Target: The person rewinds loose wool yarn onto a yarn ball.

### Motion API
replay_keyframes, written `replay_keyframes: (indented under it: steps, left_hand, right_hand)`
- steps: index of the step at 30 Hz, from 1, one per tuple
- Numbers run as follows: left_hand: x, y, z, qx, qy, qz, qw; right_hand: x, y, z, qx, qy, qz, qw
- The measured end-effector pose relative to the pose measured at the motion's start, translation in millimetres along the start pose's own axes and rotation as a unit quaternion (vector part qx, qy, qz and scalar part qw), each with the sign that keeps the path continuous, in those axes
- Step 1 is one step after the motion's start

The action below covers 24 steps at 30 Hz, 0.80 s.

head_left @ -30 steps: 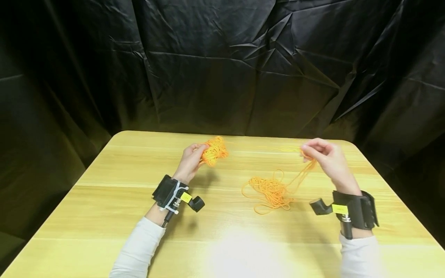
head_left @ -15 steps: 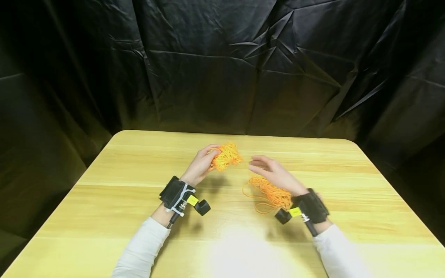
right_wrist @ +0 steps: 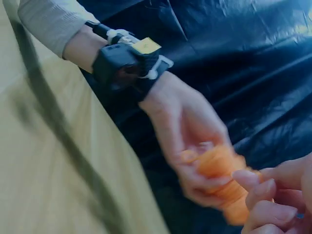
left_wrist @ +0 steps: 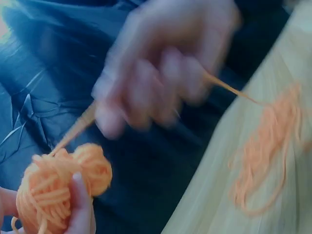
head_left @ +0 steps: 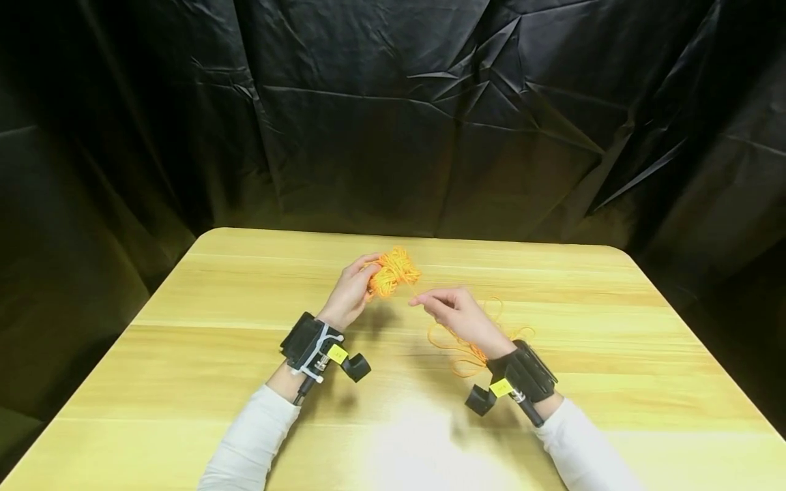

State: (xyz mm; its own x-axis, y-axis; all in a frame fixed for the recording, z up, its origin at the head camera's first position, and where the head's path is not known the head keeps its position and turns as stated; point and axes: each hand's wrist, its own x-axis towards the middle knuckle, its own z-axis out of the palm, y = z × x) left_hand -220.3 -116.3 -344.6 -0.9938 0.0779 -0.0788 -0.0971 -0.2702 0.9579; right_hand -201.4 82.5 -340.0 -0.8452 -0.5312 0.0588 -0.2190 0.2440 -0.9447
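Observation:
My left hand (head_left: 351, 292) grips a bundle of orange yarn (head_left: 395, 271) above the table, left of centre. In the left wrist view the yarn bundle (left_wrist: 46, 195) is wound tight round its middle, with a thumb along its side. Just to the right, my right hand (head_left: 460, 312) pinches a strand of yarn between thumb and fingertips. That strand (left_wrist: 75, 127) runs taut from the bundle into the fingers, and out past them to a loose heap of yarn (left_wrist: 268, 151) on the table. In the head view the right hand and wrist partly cover the loose heap (head_left: 463, 351).
Both wrists carry black straps with small cameras, such as the left wrist camera (head_left: 356, 367). The wooden table (head_left: 202, 382) has rounded far corners, and a black curtain (head_left: 368, 164) hangs behind it. Light glares off the table's near middle.
My right hand has come from the far right to close beside the bundle, then slightly lower and nearer me. The left hand has shifted a little to the right with the bundle.

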Motion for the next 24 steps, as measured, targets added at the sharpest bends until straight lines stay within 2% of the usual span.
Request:
replay_keyframes:
  steps: [2,4,6,8,11,14,20,24]
  left_hand:
    - [-0.2,0.8,0.6,-0.036,-0.042,-0.015,0.9984]
    - [-1.0,1.2,1.4,-0.052,-0.083,-0.035,0.9946]
    - [-2.0,1.1,2.0,-0.057,-0.117,-0.054,0.9901]
    - [-3.2,0.2,1.9,-0.034,-0.136,-0.062,0.9882]
    - [-4.7,-1.5,1.3,0.009,-0.153,-0.066,0.9859]
    - [-5.5,-2.9,0.9,0.041,-0.168,-0.075,0.9822]
    - [-7.6,-3.1,1.7,0.086,-0.181,-0.083,0.9763]
    - [-8.0,-5.8,1.0,0.138,-0.200,-0.077,0.9670]
  right_hand:
    - [1.3,6.4,1.2,0.016,-0.021,0.012,1.000]
    - [4.3,13.6,1.7,0.037,-0.034,0.025,0.998]
    - [8.0,20.2,1.2,0.068,-0.042,0.039,0.996]
    - [12.3,26.2,-0.9,0.099,-0.054,0.045,0.993]
    - [17.6,32.0,-5.7,0.143,-0.073,0.061,0.985]
    - [21.0,33.9,-11.0,0.164,-0.076,0.083,0.980]
    - [26.6,28.4,-18.4,0.155,-0.047,0.106,0.981]
    - [29.3,23.2,-22.5,0.152,-0.025,0.106,0.982]
